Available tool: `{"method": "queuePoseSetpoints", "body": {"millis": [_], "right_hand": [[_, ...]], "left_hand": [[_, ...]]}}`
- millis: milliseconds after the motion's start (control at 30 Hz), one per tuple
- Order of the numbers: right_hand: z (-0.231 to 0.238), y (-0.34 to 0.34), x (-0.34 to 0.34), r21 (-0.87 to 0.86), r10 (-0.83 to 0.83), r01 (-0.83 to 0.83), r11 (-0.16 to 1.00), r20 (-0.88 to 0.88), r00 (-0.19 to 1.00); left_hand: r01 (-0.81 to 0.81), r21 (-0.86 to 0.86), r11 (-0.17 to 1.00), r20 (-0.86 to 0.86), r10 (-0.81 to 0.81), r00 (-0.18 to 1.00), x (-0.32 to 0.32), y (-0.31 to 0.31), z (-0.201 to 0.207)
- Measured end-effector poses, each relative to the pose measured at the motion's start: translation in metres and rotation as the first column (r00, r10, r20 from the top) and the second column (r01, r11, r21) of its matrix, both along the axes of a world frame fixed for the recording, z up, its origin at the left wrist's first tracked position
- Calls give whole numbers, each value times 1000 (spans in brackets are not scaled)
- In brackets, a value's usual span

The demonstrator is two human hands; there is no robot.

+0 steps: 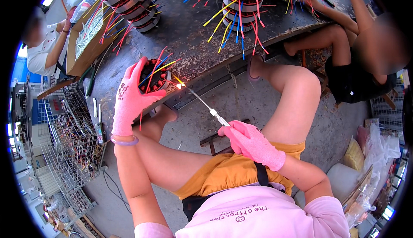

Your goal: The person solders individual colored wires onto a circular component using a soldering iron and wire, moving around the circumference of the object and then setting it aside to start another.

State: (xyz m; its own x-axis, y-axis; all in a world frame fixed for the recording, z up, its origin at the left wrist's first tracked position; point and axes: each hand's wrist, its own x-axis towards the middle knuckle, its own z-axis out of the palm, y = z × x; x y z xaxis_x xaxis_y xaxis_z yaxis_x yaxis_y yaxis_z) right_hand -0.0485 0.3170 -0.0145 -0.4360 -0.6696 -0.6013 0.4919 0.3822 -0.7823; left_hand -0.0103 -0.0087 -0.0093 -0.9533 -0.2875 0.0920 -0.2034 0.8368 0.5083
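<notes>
My left hand (131, 92), in a pink glove, curls round the side of a motor stator (155, 79) at the table's near edge. Red, blue and yellow wires stick out of this stator's copper windings. My right hand (251, 141), gloved in pink too, grips a slim tool (214, 112) with a thin metal shaft and a pale handle, perhaps a small torch or a soldering iron. Its tip points up and left to the stator's right side. A bright orange glow (179, 86) shows there, beside a yellow wire end. The exact contact is too small to tell.
Stacks of wired stators (241, 5) stand on the dark, worn table (189, 38). At the left, a cardboard box (81, 44) holds thin white sleeves, near a person in white. Wire-mesh baskets (71, 152) stand below. Another person (357, 61) sits at the right.
</notes>
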Motion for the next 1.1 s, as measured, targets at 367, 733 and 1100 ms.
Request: {"method": "queuePoseSetpoints", "body": {"millis": [367, 733, 1100], "right_hand": [[-8, 2, 1, -10, -12, 12, 1000, -20, 1000], [-2, 2, -2, -13, -24, 24, 1000, -38, 999], [10, -1, -7, 2, -23, 23, 1000, -31, 999]], "left_hand": [[-13, 25, 1000, 5, 13, 1000, 0, 2, 1], [130, -22, 991, 13, -130, 991, -4, 0, 6], [163, -67, 984, -6, -163, 987, -2, 2, 9]]}}
